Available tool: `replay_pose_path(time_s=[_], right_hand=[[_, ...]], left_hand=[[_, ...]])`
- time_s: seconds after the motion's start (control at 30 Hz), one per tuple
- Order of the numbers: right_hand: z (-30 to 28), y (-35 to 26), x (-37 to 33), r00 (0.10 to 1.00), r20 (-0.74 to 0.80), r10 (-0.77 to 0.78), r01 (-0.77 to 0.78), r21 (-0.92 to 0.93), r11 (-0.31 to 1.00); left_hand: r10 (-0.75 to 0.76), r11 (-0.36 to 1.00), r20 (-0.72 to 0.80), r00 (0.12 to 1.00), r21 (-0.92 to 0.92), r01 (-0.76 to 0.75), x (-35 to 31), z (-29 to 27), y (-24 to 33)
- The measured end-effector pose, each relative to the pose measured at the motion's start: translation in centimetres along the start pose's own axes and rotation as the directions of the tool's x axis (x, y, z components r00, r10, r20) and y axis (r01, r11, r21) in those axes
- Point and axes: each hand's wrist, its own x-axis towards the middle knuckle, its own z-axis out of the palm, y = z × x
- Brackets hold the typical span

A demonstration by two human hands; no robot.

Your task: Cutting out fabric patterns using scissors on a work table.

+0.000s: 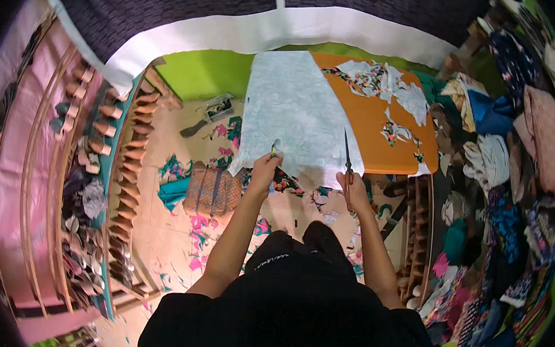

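Note:
A pale bluish-white cloth (302,104) lies over the left part of an orange table (402,162), and its near edge hangs over the front. At that edge my left hand (265,174) is closed, pinching the cloth; a small dark bit shows at its fingertips, too small to name. My right hand (353,194) is wrapped round the handles of a pair of dark scissors (348,146). Their long blades point away from me along the cloth's right-hand side. Part of the handles is hidden by my fingers.
Patterned and white fabric scraps (398,95) lie on the table's right. A checked bag (214,193) stands on the scrap-strewn floor, near a plastic basket (217,107). Racks of wooden shoe-last shapes (130,181) line the left; piled cloth (487,161) fills shelves at right.

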Motion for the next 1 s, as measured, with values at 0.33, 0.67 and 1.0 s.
replay_pose_path(time_s=[0.33, 0.67, 1.0], right_hand=[[-2.9, 2.5, 0.3, 0.994, 0.013, 0.105, -0.105, -0.007, 0.994], [-9.7, 3.2, 7.9, 0.991, -0.127, 0.038, -0.032, 0.050, 0.998], [-15.0, 3.9, 13.6, 0.983, -0.095, -0.155, 0.151, -0.053, 0.987]], left_hand=[[-0.098, 0.761, 0.431, 0.897, -0.548, 0.346, 3.8, 4.7, 2.4], [0.257, 0.881, 0.502, 0.826, -0.473, 0.013, 7.8, 13.0, 8.0], [0.127, 0.984, 0.120, 0.985, 0.111, -0.141, 11.3, 17.9, 8.0]])
